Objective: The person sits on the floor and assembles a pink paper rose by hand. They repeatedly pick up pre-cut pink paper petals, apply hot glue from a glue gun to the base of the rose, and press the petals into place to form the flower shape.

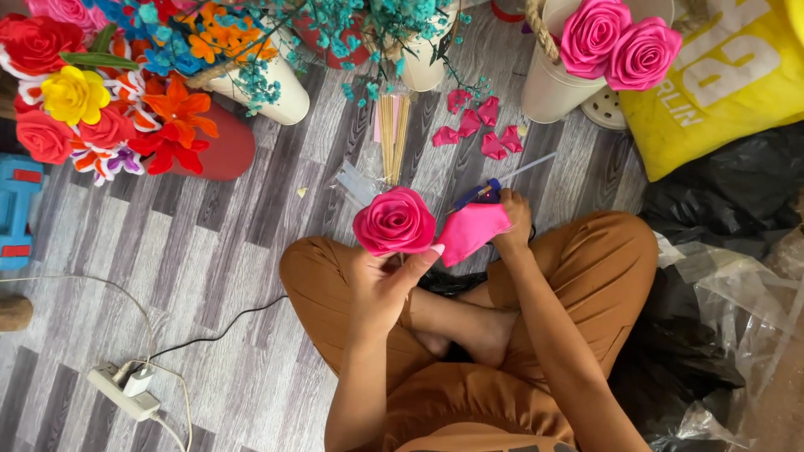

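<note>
At frame centre my left hand (381, 285) grips the pink rose (394, 220) from below, stem hidden. The loose pink petal (471, 230) touches its right side, pinched by my right hand (512, 219), which probably also holds the glue gun (484, 193).

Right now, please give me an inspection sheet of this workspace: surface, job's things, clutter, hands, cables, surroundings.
Surface: grey wood-pattern floor; the person sits cross-legged on it.
Job's things: pink rose, pink petal, blue-handled tool, only partly visible.
Clutter: loose petals, wooden sticks, clear plastic and black bags at the right.
Hands: left hand holds the rose from below; right hand holds the petal and tool.
Cables: power strip with a plug and white cord; black cable runs toward the knee.
Surroundings: pots of paper flowers, white pot with two roses, yellow bag, blue stool.
</note>
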